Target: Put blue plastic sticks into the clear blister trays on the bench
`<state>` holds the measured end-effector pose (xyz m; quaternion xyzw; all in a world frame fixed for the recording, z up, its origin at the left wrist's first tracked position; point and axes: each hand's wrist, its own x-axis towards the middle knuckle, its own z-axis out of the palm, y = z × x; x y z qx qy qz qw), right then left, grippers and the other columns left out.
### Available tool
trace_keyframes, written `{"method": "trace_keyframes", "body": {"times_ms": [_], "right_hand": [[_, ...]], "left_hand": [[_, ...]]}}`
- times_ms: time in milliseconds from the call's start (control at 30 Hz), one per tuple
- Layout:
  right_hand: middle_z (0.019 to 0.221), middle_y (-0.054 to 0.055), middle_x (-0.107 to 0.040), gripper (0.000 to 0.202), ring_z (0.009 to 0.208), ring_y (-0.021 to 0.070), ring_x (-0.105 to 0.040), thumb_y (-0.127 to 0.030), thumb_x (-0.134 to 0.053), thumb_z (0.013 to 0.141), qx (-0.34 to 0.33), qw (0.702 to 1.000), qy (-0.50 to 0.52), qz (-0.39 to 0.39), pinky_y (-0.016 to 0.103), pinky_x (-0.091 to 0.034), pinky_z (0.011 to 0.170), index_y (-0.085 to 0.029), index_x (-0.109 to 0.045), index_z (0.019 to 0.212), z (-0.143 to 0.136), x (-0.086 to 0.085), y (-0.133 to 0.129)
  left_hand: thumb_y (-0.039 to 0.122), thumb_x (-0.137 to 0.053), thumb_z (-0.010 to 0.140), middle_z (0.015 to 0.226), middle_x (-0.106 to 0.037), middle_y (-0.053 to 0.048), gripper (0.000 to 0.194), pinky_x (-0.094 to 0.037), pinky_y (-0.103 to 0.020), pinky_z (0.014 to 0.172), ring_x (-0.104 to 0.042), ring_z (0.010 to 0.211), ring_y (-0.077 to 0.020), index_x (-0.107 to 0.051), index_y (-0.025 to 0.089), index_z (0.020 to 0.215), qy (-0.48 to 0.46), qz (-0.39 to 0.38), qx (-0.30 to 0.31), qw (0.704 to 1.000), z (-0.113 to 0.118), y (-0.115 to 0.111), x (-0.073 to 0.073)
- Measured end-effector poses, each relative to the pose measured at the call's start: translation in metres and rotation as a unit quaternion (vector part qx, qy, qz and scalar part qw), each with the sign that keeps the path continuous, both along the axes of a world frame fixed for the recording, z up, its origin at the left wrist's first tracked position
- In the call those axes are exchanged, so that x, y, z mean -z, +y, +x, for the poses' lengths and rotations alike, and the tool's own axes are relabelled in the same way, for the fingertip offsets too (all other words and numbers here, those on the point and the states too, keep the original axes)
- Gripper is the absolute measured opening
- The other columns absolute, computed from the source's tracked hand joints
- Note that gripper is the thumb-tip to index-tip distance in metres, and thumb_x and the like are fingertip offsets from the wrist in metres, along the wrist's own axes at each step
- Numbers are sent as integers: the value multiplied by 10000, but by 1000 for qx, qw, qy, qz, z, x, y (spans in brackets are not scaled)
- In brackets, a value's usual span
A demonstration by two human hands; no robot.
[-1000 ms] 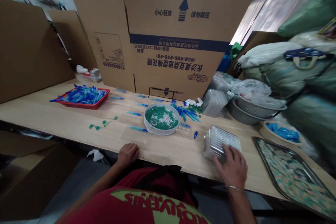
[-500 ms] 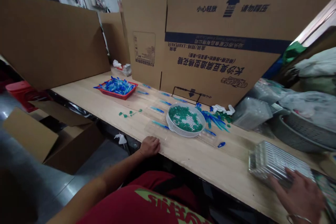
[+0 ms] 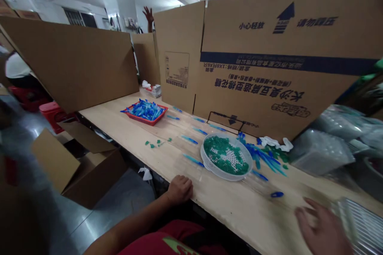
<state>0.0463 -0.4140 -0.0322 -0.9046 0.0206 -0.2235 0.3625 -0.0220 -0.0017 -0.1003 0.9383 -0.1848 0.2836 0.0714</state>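
Note:
My left hand (image 3: 179,189) rests as a loose fist on the near edge of the wooden table (image 3: 128,133), holding nothing. My right hand (image 3: 321,229), blurred, lies at the lower right with fingers spread, its fingertips at a stack of clear plastic trays (image 3: 363,225). A white sieve bowl (image 3: 226,157) of small green pieces stands between the hands. Blue plastic pieces (image 3: 266,158) lie just right of the bowl.
A red tray (image 3: 145,112) of blue pieces sits further left. Large cardboard sheets (image 3: 278,55) wall the table's far side. Clear plastic bags (image 3: 321,152) pile at the right. An open cardboard box (image 3: 74,167) stands on the floor at left. Someone's raised hand (image 3: 148,14) shows behind the cardboard.
The view has swung left and up. My right hand and the tray stack have slid to the frame's lower right corner; my left hand has stayed on the table edge.

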Motion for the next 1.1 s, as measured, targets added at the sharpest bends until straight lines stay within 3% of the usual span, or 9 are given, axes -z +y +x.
{"method": "trace_keyframes", "body": {"times_ms": [133, 233, 367, 467, 633, 767, 900, 1000, 1100], "right_hand": [[1158, 225, -616, 760, 710, 274, -640, -686, -513, 625, -53, 982, 138, 117, 476, -514, 741, -139, -520, 1153, 31, -9, 91], [1014, 183, -676, 809, 699, 250, -649, -682, -470, 667, -47, 968, 204, 140, 414, -511, 716, -88, -486, 1216, 58, -5, 122], [778, 123, -687, 469, 691, 256, -643, -475, -496, 771, -46, 967, 247, 33, 343, -455, 629, -104, -584, 1044, 82, -2, 127], [731, 129, -674, 206, 681, 250, -629, -260, -491, 756, -42, 970, 240, -1, 319, -425, 611, -127, -613, 856, 93, -2, 126], [814, 107, -700, 210, 758, 221, -629, -172, -436, 724, -45, 977, 209, 20, 297, -456, 695, -165, -626, 814, 92, -11, 123], [910, 106, -701, 319, 858, 227, -637, -224, -391, 739, -54, 985, 150, 74, 315, -486, 780, -160, -651, 911, 54, -30, 93], [1046, 108, -693, 383, 945, 231, -637, -351, -414, 820, 1, 983, 122, 134, 315, -500, 830, -165, -657, 1050, -28, -45, 46], [1070, 112, -697, 419, 933, 238, -642, -444, -452, 833, 92, 973, 153, 148, 311, -514, 815, -163, -664, 1060, -97, -38, 22], [982, 121, -719, 456, 862, 256, -659, -498, -478, 780, 171, 956, 180, 155, 323, -531, 764, -145, -689, 977, -143, -17, 9]], "left_hand": [[182, -408, 880, 604, -565, -38, 216, -351, -329, 569, -512, 571, -173, -464, 211, 673, 14, -25, 5, 1000, -5, 2, -11], [188, -391, 907, 601, -557, -21, 236, -371, -307, 563, -512, 559, -160, -440, 215, 677, 44, -56, 20, 997, -9, 4, -26], [201, -405, 935, 617, -541, 4, 218, -404, -239, 543, -526, 566, -126, -458, 209, 724, 83, -172, 6, 982, 0, 5, -50], [210, -434, 934, 627, -526, 7, 206, -417, -221, 535, -530, 577, -119, -480, 204, 733, 66, -206, 0, 976, 22, 2, -66], [243, -443, 936, 693, -585, 3, 176, -470, -225, 571, -581, 629, -128, -558, 200, 810, 59, -255, 24, 965, 62, -15, -86], [256, -379, 950, 740, -627, 5, 203, -486, -241, 558, -612, 652, -147, -572, 216, 900, 81, -308, 62, 946, 73, -27, -94], [280, -392, 939, 796, -635, -19, 193, -501, -275, 591, -615, 692, -171, -573, 222, 968, 153, -296, 164, 929, 80, -41, -88], [292, -392, 931, 892, -647, -53, 219, -512, -304, 681, -622, 804, -194, -575, 211, 1021, 222, -274, 252, 901, 87, -67, -81], [346, -383, 939, 942, -651, -52, 242, -509, -301, 721, -616, 829, -184, -557, 208, 1036, 308, -237, 327, 861, 89, -102, -75]]}}
